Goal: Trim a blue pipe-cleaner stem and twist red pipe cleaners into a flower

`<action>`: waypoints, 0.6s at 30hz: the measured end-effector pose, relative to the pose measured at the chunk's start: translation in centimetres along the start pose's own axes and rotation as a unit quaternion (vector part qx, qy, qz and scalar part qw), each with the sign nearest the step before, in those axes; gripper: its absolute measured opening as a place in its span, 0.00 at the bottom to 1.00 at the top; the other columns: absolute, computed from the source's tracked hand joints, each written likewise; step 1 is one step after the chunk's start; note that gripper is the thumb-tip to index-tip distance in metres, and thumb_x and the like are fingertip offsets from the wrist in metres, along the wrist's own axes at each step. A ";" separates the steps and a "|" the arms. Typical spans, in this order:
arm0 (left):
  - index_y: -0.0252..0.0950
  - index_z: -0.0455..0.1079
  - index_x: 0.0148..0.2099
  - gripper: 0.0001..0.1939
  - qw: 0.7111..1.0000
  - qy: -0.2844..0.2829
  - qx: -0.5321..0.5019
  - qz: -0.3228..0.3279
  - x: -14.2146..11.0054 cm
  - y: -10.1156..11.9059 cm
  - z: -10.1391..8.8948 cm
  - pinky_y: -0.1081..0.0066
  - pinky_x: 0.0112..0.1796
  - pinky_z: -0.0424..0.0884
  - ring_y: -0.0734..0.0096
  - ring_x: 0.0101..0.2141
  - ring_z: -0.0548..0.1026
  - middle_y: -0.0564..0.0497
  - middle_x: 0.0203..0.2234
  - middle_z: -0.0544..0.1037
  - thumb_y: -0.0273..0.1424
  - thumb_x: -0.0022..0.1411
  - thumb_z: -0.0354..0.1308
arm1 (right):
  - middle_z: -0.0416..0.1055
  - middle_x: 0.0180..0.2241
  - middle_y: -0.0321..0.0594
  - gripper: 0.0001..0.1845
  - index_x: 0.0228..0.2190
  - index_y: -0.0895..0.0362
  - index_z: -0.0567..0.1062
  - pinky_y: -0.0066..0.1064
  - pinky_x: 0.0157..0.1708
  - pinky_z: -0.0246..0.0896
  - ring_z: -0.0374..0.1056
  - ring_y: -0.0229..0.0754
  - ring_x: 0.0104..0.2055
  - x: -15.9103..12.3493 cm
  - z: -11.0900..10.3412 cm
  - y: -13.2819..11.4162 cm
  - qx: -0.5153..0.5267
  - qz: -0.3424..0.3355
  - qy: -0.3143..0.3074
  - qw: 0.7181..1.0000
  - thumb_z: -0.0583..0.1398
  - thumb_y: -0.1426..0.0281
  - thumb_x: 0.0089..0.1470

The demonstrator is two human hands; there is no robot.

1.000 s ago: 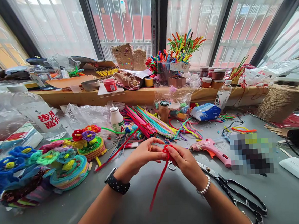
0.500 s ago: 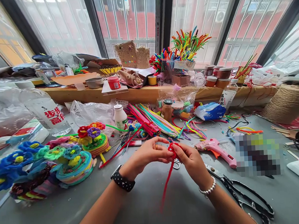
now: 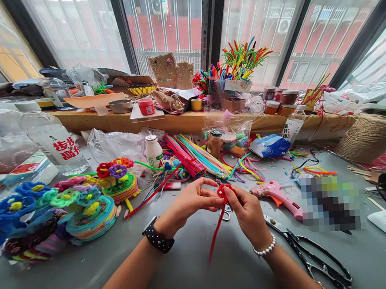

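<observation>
Both hands meet above the grey table (image 3: 194, 271) and pinch one red pipe cleaner (image 3: 217, 230). Its top is curled into small loops between the fingertips, and a long straight tail hangs down toward me. My left hand (image 3: 191, 201), with a ring and a black dotted watch on the wrist, grips the loops from the left. My right hand (image 3: 247, 211), with a pearl bracelet, grips them from the right. Small scissors (image 3: 224, 214) lie on the table just under the hands.
A pink glue gun (image 3: 276, 192) and large black scissors (image 3: 312, 255) lie to the right. Finished pipe-cleaner flower mats (image 3: 86, 214) pile up at the left. Loose coloured pipe cleaners (image 3: 197, 159), a small white bottle (image 3: 154, 152) and a twine spool (image 3: 367, 136) sit behind.
The hands keep pinching and turning the red loops in nearly the same spot. The hanging tail has swung slightly. The camera view has shifted a little.
</observation>
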State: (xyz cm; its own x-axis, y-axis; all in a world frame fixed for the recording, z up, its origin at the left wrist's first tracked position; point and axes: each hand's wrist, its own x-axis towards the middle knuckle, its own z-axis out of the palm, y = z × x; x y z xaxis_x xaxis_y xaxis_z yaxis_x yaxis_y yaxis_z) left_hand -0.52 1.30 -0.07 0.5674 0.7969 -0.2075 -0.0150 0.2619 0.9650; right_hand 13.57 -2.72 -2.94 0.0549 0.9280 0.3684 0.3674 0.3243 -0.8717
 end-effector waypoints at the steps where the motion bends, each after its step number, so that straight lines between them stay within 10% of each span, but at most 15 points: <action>1: 0.32 0.58 0.39 0.23 1.000 0.001 0.000 0.000 0.0 0.0 0.1 0.73 0.28 0.64 0.75 0.25 0.71 0.52 0.22 0.72 0.30 0.41 0.62 | 0.60 0.18 0.33 0.16 0.21 0.59 0.67 0.24 0.22 0.49 0.55 0.33 0.21 0.0 0.0 0.0 0.001 0.000 0.002 1.000 0.49 0.64 0.53; 18: 0.33 0.67 0.30 0.11 0.994 -0.001 0.098 0.044 -0.3 0.9 -0.5 0.74 0.28 0.65 0.75 0.25 0.70 0.52 0.22 0.73 0.36 0.46 0.57 | 0.56 0.16 0.33 0.18 0.19 0.59 0.66 0.25 0.19 0.46 0.51 0.33 0.20 0.3 -0.5 0.0 -0.029 -0.003 -0.104 0.994 0.48 0.62 0.53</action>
State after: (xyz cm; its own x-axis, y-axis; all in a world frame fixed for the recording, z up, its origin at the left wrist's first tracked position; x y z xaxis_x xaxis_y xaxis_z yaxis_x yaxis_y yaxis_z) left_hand -1.12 1.53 0.81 0.5721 0.8113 -0.1202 0.0949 0.0801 0.9923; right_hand 14.00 -2.52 -2.63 -0.1382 0.9456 0.2944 0.4199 0.3252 -0.8473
